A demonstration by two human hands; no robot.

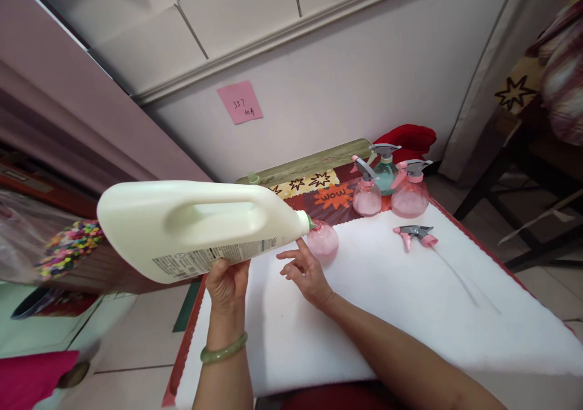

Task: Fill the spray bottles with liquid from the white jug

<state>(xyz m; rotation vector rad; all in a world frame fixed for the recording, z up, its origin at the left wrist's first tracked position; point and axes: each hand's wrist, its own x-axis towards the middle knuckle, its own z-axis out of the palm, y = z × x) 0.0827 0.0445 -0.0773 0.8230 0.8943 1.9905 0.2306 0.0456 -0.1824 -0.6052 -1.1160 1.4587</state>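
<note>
My left hand (226, 281) holds up a big white jug (191, 228) from below, tipped on its side with its spout over a small round pink bottle (323, 240) that has no top on. My right hand (305, 270) is at the jug's neck beside the pink bottle, fingers loosely curled and touching the spout area. A loose pink and grey spray head (416, 234) with a long thin tube lies on the white cloth (392, 313) to the right.
Three spray bottles stand at the table's far edge: pink (367, 192), teal (386, 172), pink (410, 192). A red cloth (410, 138) lies behind them. A pink note (240, 102) is stuck on the wall. Coloured beads (68, 247) lie left; dark furniture stands right.
</note>
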